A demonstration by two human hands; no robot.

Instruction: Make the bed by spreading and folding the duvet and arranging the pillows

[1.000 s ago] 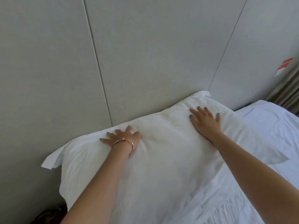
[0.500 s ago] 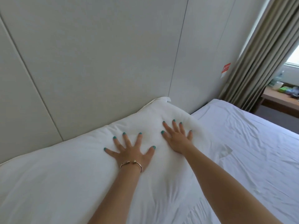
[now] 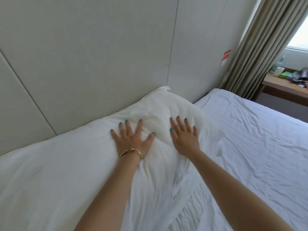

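Both palms press flat, fingers spread, on a white pillow (image 3: pixel 93 157) lying against the headboard (image 3: pixel 100 55): left hand (image 3: pixel 131 139) beside right hand (image 3: pixel 184 136), neither gripping. A rumpled sheet (image 3: pixel 250 147) stretches toward a curtain (image 3: pixel 260 47).

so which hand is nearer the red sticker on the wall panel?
Right. The right hand presses the white pillow on the side toward the red sticker; the left hand lies farther away.

One pillow (image 3: pixel 70 167) lay against the headboard (image 3: pixel 100 55), two hands pressed on it, one bracelet (image 3: pixel 131 151), one curtain (image 3: pixel 260 47) beyond.
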